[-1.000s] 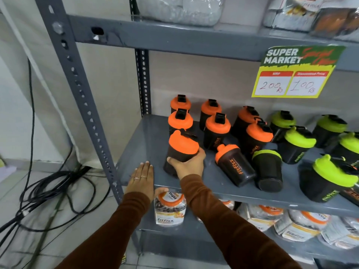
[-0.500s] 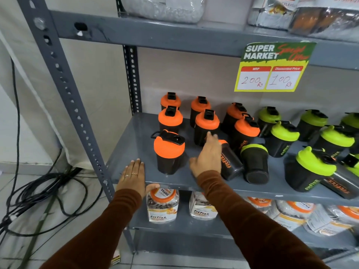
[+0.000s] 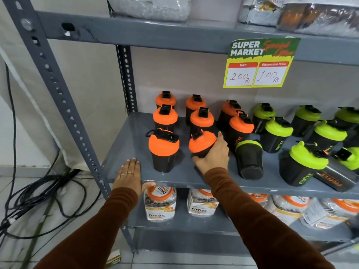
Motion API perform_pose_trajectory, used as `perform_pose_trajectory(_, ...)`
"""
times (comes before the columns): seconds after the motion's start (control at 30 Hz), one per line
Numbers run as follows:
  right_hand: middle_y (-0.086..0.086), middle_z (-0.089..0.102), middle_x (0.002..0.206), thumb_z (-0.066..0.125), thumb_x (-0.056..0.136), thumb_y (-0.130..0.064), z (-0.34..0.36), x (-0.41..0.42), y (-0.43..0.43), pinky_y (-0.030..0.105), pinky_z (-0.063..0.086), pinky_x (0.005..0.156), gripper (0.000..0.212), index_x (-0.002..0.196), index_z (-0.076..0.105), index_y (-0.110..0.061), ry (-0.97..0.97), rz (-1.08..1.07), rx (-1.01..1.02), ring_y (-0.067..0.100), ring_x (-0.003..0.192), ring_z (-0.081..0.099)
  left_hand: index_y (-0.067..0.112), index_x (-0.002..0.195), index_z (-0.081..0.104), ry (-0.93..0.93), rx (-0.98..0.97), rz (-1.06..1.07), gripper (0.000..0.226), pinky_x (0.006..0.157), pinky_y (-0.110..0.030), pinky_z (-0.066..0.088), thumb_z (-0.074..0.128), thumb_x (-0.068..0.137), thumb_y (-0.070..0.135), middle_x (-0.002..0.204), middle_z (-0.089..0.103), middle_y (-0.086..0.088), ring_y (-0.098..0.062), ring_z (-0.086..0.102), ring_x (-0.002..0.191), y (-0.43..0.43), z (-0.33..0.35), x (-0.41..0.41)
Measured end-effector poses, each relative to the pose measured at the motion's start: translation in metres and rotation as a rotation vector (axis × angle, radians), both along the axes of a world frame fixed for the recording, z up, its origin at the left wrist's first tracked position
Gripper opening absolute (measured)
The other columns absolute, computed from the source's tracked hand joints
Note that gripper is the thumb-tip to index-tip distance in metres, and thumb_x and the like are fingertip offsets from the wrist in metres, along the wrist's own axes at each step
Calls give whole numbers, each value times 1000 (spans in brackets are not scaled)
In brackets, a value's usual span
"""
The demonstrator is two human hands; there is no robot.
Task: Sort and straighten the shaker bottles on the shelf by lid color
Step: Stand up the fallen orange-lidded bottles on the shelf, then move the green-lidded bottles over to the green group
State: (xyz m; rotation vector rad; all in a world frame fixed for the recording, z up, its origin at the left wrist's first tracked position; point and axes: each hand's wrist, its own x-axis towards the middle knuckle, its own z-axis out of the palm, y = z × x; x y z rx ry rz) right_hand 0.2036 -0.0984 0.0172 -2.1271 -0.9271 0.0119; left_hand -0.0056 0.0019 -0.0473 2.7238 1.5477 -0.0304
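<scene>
Since half a second ago the right hand point(image 3: 212, 158) has closed round the orange-lid bottle point(image 3: 202, 143) that was leaning at the front of the shelf point(image 3: 128, 136); bottle now tilted left, lid toward the camera, fingers wrapped on its black body. Left hand point(image 3: 129, 176) unchanged: flat on the shelf's front edge, fingers spread, thumb hooked under the lip, holding nothing. Front orange bottle point(image 3: 163, 150) stands upright just left of the held one, flip cap open. Behind, six more orange lids in two rows, upright. Inverted bottle point(image 3: 249, 159) with green rim stands just right of the right hand, base up. Green-lid bottles point(image 3: 278, 129) fill the right side; front green bottle point(image 3: 303, 163) leans, with another lying beside it. Price tag point(image 3: 260, 63) hangs from the upper shelf. Jars point(image 3: 160, 202) on the shelf below.
</scene>
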Motion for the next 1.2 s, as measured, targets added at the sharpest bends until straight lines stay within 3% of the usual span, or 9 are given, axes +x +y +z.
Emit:
perform_pose_trajectory(0.1, 18, 27, 142, 82, 60, -8, -4, -6, -2, 37, 28, 109, 106, 142, 15, -8, 310, -2, 244, 32, 132, 32, 7, 143, 3, 4, 11, 3, 93, 115, -36, 6, 34, 80, 67, 155, 4, -12, -26, 4, 142, -2, 0, 0)
perform_pose_trajectory(0.33, 17, 22, 144, 85, 59, -10, -20, -3, -6, 30, 22, 111, 112, 143, 10, -8, 374, 60, 220, 28, 135, 27, 4, 142, 14, -52, 32, 10, 86, 115, -39, 10, 38, 83, 61, 153, 15, -15, -29, 13, 141, -8, -4, -2)
perform_pose_trajectory(0.47, 21, 16, 149, 73, 61, -19, -25, 2, -24, 27, 12, 111, 107, 143, 6, -1, 254, 169, 206, 32, 140, 18, -2, 121, 50, -330, 57, -17, 65, 106, -48, 33, 33, 89, 51, 129, 53, -23, -38, 48, 120, -39, -24, 1)
perform_pose_trajectory(0.53, 26, 23, 147, 64, 64, -23, -18, 14, -35, 36, 15, 115, 96, 141, 14, 5, 129, 118, 234, 36, 139, 21, -1, 113, 54, -320, 10, -124, 71, 106, -41, 26, 10, 93, 51, 120, 60, -22, -35, 53, 113, -60, -30, 11)
perform_pose_trajectory(0.63, 30, 34, 141, 61, 68, -26, -3, 50, -46, 48, 19, 116, 85, 137, 25, 9, -35, -126, 252, 42, 134, 29, 3, 115, 51, -368, -11, -307, 63, 112, -29, 8, 9, 94, 46, 120, 60, -19, -27, 41, 117, -87, -29, 43)
perform_pose_trajectory(0.8, 26, 34, 142, 75, 71, -27, 9, 115, -55, 43, 25, 111, 89, 137, 22, 3, 367, -460, 4, 39, 133, 32, 10, 119, 47, -243, 10, -644, 48, 108, -33, 17, 38, 83, 41, 120, 64, -8, -22, 48, 117, -114, -18, 115)
perform_pose_trajectory(0.93, 24, 35, 141, 79, 67, -35, 12, 134, -57, 37, 38, 101, 102, 136, 19, 8, 762, -353, -66, 34, 127, 42, 11, 109, 65, -145, -4, -648, 57, 97, -29, 42, 32, 78, 47, 113, 68, -3, -16, 64, 104, -128, -3, 161)
perform_pose_trajectory(1.07, 23, 48, 131, 87, 50, -32, 12, 132, -71, 34, 46, 97, 109, 134, 27, 2, 714, -257, 27, 34, 116, 52, 2, 126, 48, -124, -1, -569, 61, 106, -33, 34, 33, 87, 46, 137, 47, -11, -24, 47, 125, -130, 0, 183)
perform_pose_trajectory(1.2, 19, 42, 139, 79, 68, -17, 37, 129, -96, 11, 39, 87, 94, 141, 21, -12, 528, -147, 248, 27, 127, 43, 7, 99, 70, 15, -28, -515, 67, 78, -33, 54, 27, 73, 53, 103, 72, -6, -19, 68, 94, -131, -6, 200)
